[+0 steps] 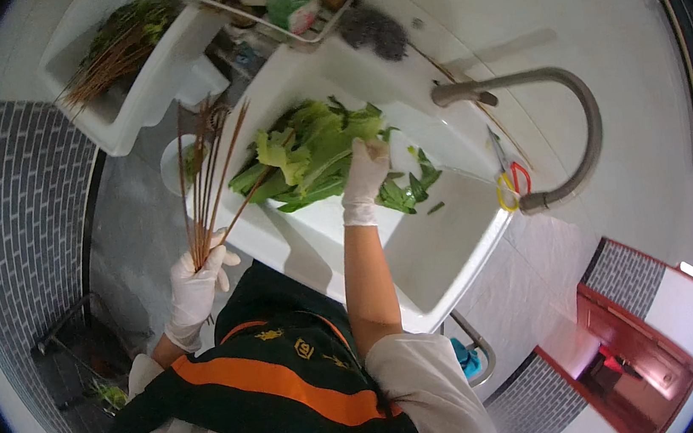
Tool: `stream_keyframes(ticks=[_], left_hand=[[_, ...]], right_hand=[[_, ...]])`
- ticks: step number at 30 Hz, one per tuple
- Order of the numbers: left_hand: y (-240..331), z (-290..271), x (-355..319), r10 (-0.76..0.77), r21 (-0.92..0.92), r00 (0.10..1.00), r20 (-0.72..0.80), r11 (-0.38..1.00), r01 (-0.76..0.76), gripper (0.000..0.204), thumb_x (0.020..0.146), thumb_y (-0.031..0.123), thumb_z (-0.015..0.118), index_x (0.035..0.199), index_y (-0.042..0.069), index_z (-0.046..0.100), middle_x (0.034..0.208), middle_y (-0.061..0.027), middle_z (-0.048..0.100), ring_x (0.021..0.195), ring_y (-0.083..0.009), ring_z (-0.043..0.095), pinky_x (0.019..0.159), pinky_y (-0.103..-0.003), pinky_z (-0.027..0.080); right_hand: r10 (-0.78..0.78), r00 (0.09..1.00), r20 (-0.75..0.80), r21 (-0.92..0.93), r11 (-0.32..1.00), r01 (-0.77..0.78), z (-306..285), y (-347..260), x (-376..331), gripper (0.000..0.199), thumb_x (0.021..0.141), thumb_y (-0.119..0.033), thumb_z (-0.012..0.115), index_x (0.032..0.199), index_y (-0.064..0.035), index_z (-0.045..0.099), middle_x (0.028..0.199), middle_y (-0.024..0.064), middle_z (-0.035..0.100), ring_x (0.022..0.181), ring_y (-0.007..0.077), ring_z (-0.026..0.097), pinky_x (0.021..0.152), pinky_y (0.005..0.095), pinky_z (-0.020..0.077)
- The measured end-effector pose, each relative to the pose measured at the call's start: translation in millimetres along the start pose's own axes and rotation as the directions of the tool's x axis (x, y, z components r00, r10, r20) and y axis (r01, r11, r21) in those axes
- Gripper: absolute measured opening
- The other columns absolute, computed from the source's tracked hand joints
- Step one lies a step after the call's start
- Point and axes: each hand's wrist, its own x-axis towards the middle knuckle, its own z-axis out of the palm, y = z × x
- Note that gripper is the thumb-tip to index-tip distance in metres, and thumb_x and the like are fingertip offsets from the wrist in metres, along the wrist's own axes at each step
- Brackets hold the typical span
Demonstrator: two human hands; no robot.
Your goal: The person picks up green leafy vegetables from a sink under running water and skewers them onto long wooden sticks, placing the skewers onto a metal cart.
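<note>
— White-gloved left hand (pixel 194 287)?
— Clenched round thin brown bamboo skewers (pixel 206 181).
— Right hand (pixel 364 182)?
— Pinching green leafy vegetables (pixel 313 147) inside white rectangular sink (pixel 453 247); take one leaf, thread steadily.

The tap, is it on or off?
Cannot tell. No clear stream shows under the spout of the grey tap, and the white sink below it looks bare at that end, but a thin trickle could be missed.

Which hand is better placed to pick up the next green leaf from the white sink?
Probably the right hand: it already rests on the green leafy vegetables, while the left hand grips thin brown bamboo skewers.
</note>
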Motion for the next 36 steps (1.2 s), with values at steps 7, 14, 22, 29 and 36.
stream_keyframes(ticks=[7, 14, 22, 29, 36], left_hand=[[10, 26, 1, -0.013, 0.064, 0.991, 0.133, 0.998, 0.005, 0.024, 0.084, 0.007, 0.048, 0.106, 0.0, 0.052, 0.075, -0.0076, 0.06, 0.048, -0.0055, 0.046, 0.044, -0.015, 0.036], [12, 52, -2, 0.025, 0.107, 0.962, 0.273, 0.993, -0.056, 0.023, 0.084, 0.009, 0.049, 0.105, -0.001, 0.052, 0.073, -0.0062, 0.06, 0.048, -0.0051, 0.046, 0.044, -0.016, 0.036], [2, 55, -5, 0.051, 0.117, 0.956, 0.29, 0.989, -0.088, 0.025, 0.084, 0.01, 0.05, 0.106, -0.001, 0.051, 0.071, -0.0093, 0.061, 0.045, -0.0066, 0.047, 0.038, -0.017, 0.036], [9, 62, -15, 0.065, 0.097, 0.954, 0.292, 0.991, -0.097, 0.022, 0.085, 0.01, 0.048, 0.104, 0.0, 0.053, 0.071, -0.0059, 0.059, 0.046, -0.0044, 0.045, 0.042, -0.015, 0.035], [3, 73, -14, -0.008, 0.084, 0.925, 0.379, 0.996, -0.025, 0.022, 0.085, 0.009, 0.048, 0.104, 0.0, 0.053, 0.072, -0.0059, 0.059, 0.045, -0.0049, 0.045, 0.042, -0.016, 0.036]], right_hand=[[-0.127, 0.949, -0.289, 0.082, 0.984, 0.157, -92, -56, 26, 0.017, 0.077, -0.003, 0.058, 0.088, -0.0005, 0.046, 0.078, 0.0038, 0.051, 0.069, 0.0102, 0.048, 0.064, 0.0225, 0.0412], [-0.121, 0.966, -0.228, 0.233, 0.956, 0.175, -127, -73, 10, 0.016, 0.077, -0.002, 0.057, 0.09, -0.0006, 0.047, 0.081, 0.0046, 0.054, 0.07, 0.0107, 0.053, 0.064, 0.023, 0.0442], [-0.155, 0.979, -0.136, 0.144, 0.974, 0.174, -133, -78, -10, 0.017, 0.077, -0.003, 0.059, 0.09, -0.0012, 0.049, 0.078, 0.0033, 0.053, 0.069, 0.0084, 0.05, 0.062, 0.021, 0.0427], [-0.162, 0.982, -0.098, 0.242, 0.953, 0.182, -140, -84, -15, 0.014, 0.079, -0.006, 0.057, 0.09, -0.002, 0.05, 0.079, 0.0031, 0.054, 0.067, 0.0087, 0.05, 0.061, 0.0218, 0.0431], [0.092, 0.917, 0.388, 0.721, 0.589, -0.364, -156, -68, 2, 0.028, 0.083, -0.026, 0.053, 0.102, -0.0071, 0.049, 0.088, 0.0068, 0.056, 0.062, 0.0131, 0.046, 0.057, 0.0261, 0.0398]])
